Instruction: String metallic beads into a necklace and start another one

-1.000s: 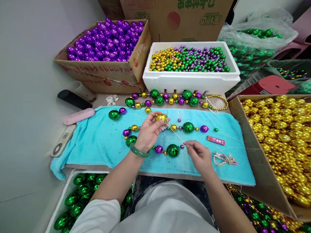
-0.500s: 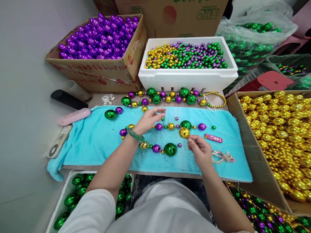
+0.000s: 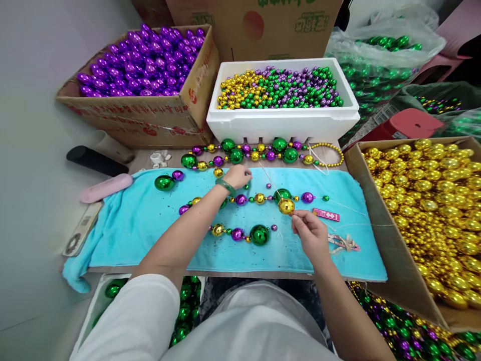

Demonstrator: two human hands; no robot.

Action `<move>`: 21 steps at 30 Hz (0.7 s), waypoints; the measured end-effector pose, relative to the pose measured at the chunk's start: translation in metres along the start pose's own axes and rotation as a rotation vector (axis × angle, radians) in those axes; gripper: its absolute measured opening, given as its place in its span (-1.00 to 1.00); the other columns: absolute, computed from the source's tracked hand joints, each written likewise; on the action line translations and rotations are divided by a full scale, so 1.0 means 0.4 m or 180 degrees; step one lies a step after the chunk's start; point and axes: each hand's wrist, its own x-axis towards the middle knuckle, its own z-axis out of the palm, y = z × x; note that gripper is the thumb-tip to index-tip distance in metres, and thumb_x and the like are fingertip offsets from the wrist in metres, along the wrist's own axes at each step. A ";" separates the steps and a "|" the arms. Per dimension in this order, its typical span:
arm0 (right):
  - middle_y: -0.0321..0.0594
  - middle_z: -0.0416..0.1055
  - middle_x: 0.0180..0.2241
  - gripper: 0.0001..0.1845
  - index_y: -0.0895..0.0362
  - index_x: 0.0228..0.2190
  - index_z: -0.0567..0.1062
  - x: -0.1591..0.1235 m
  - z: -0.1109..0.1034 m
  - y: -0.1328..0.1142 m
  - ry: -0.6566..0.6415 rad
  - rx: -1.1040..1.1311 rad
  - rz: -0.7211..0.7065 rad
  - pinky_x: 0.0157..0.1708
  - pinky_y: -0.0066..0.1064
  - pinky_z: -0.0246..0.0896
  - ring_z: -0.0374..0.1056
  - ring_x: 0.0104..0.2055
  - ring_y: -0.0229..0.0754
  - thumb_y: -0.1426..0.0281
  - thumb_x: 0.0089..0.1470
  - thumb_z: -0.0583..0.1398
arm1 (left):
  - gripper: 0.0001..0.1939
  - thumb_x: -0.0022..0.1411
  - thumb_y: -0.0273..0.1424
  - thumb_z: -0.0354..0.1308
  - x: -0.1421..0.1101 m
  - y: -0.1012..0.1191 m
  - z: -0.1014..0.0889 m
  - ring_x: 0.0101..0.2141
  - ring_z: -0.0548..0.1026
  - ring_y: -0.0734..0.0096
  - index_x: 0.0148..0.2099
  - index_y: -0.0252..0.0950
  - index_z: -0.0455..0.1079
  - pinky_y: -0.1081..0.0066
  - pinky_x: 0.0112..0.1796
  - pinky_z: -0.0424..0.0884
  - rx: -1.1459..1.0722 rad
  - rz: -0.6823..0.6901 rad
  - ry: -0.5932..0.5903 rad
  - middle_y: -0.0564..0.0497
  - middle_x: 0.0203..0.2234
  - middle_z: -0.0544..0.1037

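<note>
My right hand [image 3: 311, 230] pinches a large gold bead [image 3: 286, 206] between thumb and fingertips, over the blue towel [image 3: 131, 235]. A thin thread [image 3: 267, 175] runs from this bead up and to the left. With curled fingers, my left hand [image 3: 239, 177] is low over the towel beside a small green bead [image 3: 246, 186]; whatever its fingertips hold is hidden. Below it lies a row of strung beads [image 3: 259, 198], partly covered by my left forearm. Nearer me lies a shorter strand, its large green bead [image 3: 259, 234] at the right end. A small purple bead [image 3: 268, 186] sits loose.
Behind the towel lies a bead strand [image 3: 236, 156]. Beyond stand a white foam box [image 3: 281, 120] of small beads and a carton [image 3: 150, 118] of purple beads. A carton [image 3: 391, 240] of gold beads borders the right. A pink lighter [image 3: 326, 215] lies near my right hand.
My left hand has moved down to the towel near the small green bead, and its fingers have curled in. My right hand keeps the gold bead in nearly the same place.
</note>
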 end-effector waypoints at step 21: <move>-0.36 0.23 -0.67 -0.73 0.18 -0.45 0.52 0.001 0.006 0.021 -0.0023 -0.0264 0.0237 -0.62 -0.47 0.02 0.11 -0.62 -0.33 0.21 -0.02 0.21 | -0.89 0.26 -0.50 0.15 -0.131 0.082 -0.053 -0.53 0.48 0.56 -0.25 -0.45 0.48 0.54 -0.49 0.38 -0.3417 -0.0802 -0.0463 0.01 -0.54 0.50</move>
